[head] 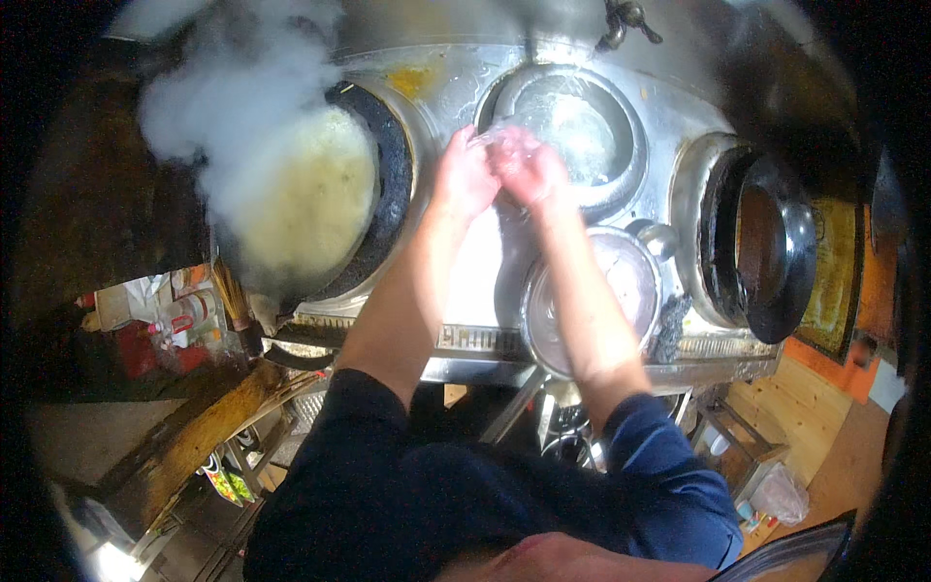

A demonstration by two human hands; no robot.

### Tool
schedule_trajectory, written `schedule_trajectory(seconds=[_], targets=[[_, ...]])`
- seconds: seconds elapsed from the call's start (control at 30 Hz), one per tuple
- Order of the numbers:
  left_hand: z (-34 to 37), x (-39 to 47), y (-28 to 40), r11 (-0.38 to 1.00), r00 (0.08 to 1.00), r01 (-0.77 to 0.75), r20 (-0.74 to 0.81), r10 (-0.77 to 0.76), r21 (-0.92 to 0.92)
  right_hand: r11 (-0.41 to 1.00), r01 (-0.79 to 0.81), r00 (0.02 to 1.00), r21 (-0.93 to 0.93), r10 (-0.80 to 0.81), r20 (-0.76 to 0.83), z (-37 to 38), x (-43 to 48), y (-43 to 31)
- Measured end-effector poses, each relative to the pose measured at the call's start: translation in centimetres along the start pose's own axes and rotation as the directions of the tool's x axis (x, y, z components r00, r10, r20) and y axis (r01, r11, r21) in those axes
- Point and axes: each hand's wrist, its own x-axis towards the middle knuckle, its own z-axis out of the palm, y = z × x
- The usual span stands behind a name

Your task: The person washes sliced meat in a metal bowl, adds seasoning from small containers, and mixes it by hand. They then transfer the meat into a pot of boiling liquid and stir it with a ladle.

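Wet and close together, my left hand [467, 173] and my right hand [537, 173] meet at the near-left rim of a round metal pot [634, 164]. Clear water [582, 131] ripples inside the pot. A splash of water blurs the fingers where the hands meet; no solid object shows between them. My left thumb stands apart from the palm, while the fingers of my right hand are too blurred to make out. Beneath my right forearm sits a metal basin [534, 320] with a pale interior, and a round metal ladle bowl [658, 240] lies at its rim.
Steam rises from a large wok [396, 196] of cloudy yellowish liquid [313, 189] at the left. A dark wok [796, 247] stands tilted on the right burner. A tap [625, 22] projects above the pot. A dark scouring pad [673, 327] and a bamboo brush [231, 291] flank the stove front.
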Motion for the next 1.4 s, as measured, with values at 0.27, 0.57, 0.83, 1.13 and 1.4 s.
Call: schedule_trajectory(seconds=[0.27, 0.57, 0.83, 1.13, 1.4], targets=[[-4.8, 1.2, -4.5, 0.990, 0.985, 0.015, -0.173, 0.009, 0.137, -0.566, 0.296, 0.761, -0.770, -0.347, 0.548, 0.7, -2.5, 8.6], [-5.4, -7.8, -5.1, 0.775, 0.986, -0.166, 0.103, 0.130, 0.610, 0.794, -0.060, 0.946, -0.606, -0.149, -0.288, -1.7, -3.8, 6.3], [-3.9, -7.6, -2.2, 0.979, 0.963, 0.143, -0.248, -0.104, 0.147, -0.623, 0.281, 0.924, -0.730, -0.031, 0.382, -2.2, -8.4, 10.3], [-2.9, 0.6, -1.6, 0.994, 0.946, 0.061, -0.322, -0.030, 0.089, -0.432, 0.301, 0.953, -0.850, 0.159, 0.257, 2.5, -10.2, 2.2], [-1.0, 2.2, 1.5, 0.998, 1.000, -0.006, -0.024, 0.008, 0.068, -0.028, -0.069, 0.894, -0.997, -0.445, -0.050, 1.5, -0.1, -10.0]])
